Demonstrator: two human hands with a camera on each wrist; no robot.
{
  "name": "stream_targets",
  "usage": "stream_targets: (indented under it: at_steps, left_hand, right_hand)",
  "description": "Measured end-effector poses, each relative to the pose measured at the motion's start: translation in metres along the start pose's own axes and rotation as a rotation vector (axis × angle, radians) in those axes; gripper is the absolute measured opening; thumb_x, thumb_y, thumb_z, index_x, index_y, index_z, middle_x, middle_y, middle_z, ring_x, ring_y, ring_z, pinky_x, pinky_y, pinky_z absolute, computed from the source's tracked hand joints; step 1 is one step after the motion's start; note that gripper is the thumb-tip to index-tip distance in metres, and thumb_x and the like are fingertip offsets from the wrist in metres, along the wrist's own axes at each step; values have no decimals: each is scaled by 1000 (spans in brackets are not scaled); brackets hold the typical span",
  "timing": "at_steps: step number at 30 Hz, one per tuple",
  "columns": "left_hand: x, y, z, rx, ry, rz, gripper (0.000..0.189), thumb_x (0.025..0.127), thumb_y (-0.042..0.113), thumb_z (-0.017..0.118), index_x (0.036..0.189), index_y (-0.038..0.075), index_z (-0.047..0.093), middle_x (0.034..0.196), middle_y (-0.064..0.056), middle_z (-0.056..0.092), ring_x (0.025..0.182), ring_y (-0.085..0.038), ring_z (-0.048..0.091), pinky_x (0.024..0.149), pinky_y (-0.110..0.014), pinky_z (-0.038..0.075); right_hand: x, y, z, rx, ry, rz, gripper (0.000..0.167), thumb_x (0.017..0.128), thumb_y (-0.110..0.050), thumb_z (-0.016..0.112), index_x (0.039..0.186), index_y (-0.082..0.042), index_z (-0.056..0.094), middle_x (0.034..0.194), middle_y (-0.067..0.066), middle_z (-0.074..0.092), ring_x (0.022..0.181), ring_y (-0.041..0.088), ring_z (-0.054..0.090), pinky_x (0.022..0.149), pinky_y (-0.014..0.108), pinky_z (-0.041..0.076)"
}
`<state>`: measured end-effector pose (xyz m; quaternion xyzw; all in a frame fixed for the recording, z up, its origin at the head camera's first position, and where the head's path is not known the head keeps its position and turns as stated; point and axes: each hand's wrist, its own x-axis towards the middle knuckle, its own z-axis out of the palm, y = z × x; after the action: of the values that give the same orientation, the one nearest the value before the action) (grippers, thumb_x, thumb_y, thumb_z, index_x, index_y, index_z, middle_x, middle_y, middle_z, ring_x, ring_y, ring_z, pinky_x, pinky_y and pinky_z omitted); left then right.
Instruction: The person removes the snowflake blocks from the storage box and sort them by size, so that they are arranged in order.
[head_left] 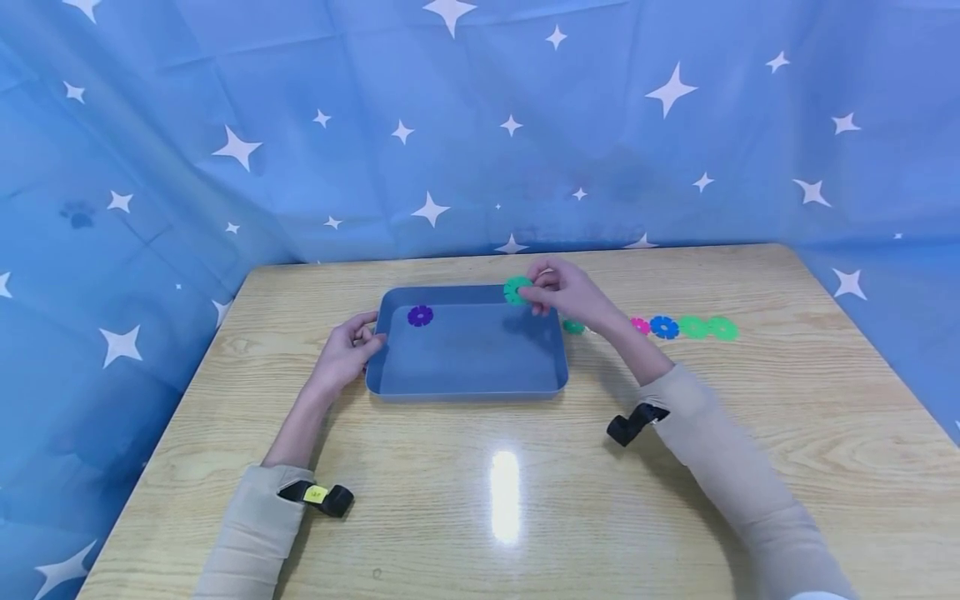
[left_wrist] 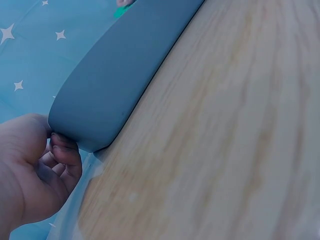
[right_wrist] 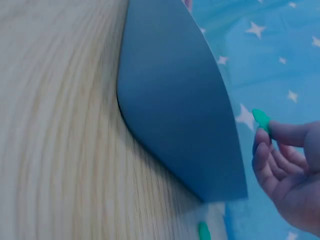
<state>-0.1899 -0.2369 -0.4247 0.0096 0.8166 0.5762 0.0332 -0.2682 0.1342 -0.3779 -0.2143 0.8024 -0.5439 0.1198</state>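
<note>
A blue-grey tray (head_left: 465,354) lies on the wooden table, and a purple notched plastic disc (head_left: 421,316) sits inside it near the far left corner. My left hand (head_left: 347,353) grips the tray's left rim, thumb over the edge and fingers curled outside; the left wrist view shows this hand (left_wrist: 42,172) at the tray's end wall (left_wrist: 110,80). Above the tray's far right corner, my right hand (head_left: 570,293) pinches a green notched disc (head_left: 515,290) between thumb and fingers. In the right wrist view the green disc (right_wrist: 261,118) appears edge-on, raised over the tray wall.
Right of the tray runs a row of discs on the table: a green disc (head_left: 573,327), a pink disc (head_left: 640,325), a blue disc (head_left: 664,327) and light green discs (head_left: 693,327). My right forearm hides part of this row. A blue star-patterned curtain (head_left: 480,150) hangs behind the table.
</note>
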Motion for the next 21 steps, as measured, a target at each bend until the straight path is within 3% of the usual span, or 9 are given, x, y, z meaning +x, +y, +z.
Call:
stream_targets:
  at_steps: [10,21]
  left_hand:
    - [-1,0,-2,-2,9,10,53,100,5,59,148,-6,42,81,-4,52,59,-8,42,50,-21,36]
    - [-2,0,-1,8,12,7,53,100,6,59,148,-6,42,81,-4,52,61,-9,46,51,-21,39]
  right_hand:
    - [-29,18,-46,50,78,29,32,102,-20,63,121,2,48,91,24,65,82,40,62,76,47,55]
    - [-63,31,-91,-72,180,68,34,103,-27,61,121,0,50,91,16,68,83,33,65,76,39,56]
